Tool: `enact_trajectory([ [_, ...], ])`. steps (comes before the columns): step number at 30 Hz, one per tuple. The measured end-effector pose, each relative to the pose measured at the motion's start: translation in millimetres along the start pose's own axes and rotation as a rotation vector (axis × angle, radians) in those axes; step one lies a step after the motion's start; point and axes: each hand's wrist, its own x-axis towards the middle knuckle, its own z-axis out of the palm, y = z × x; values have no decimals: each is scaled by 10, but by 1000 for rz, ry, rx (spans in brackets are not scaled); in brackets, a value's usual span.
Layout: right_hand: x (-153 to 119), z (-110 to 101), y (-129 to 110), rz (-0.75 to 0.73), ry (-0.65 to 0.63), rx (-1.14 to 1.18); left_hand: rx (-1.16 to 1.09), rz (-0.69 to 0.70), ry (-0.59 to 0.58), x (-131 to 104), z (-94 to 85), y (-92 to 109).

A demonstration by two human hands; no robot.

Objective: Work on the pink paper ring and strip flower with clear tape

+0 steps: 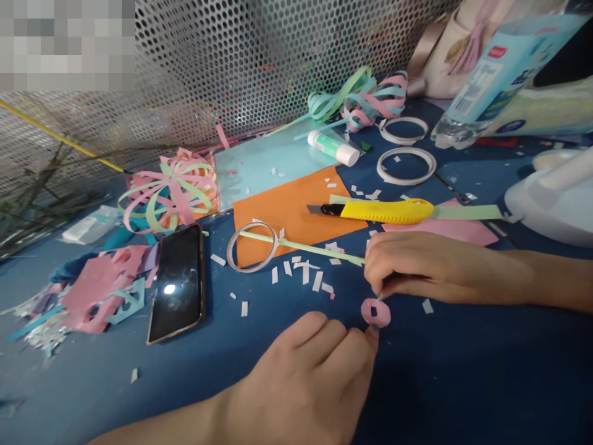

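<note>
While both hands meet above a dark blue tabletop (463,383), a small pink disc (383,314) of paper with a squarish hole sits between them, nearer the wearer than the orange sheet (287,207) and off its right corner. The left hand (310,364) pinches the disc's near edge with thumb and forefinger; the right hand (417,266), fingertips pressed together, seems to pinch its far edge, probably to steady it with the hole uncovered. A pale green strip (319,251) runs from the orange sheet to the right hand; whether those fingers also hold it, I cannot tell. Across the orange sheet's right side lies a yellow cutter (389,211), blade out and pointing left, perhaps for easy reach. A tape ring (252,269) overlaps the sheet's left end. Beyond the sheet lies a glue stick (332,147); to its left, a phone (178,284), likely placed clear of both hands.
</note>
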Motion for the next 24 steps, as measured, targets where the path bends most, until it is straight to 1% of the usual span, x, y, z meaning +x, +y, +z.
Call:
enact_trajectory([
  [2, -7, 6, 3, -16, 24, -13, -1, 2, 1, 3, -1, 0],
  [4, -18, 11, 11, -34, 79, -22, 2, 5, 5, 4, -5, 1],
  [8, -60, -1, 41, -21, 237, -32, 12, 6, 10, 4, -14, 5],
  [12, -92, -31, 63, 0, 365, -132, 5, -10, 18, 5, -12, 3],
  [16, -88, -39, 77, -16, 400, -175, 9, -17, 65, -13, -33, 3],
  [20, -87, -24, 90, 5, 426, -214, 40, 8, 121, -33, -53, 5],
  [22, -94, -18, 94, 15, 421, -203, 35, 18, 149, -7, -59, -20],
  [24, -100, -14, 96, 27, 420, -190, 21, 11, 198, 36, -101, -72],
])
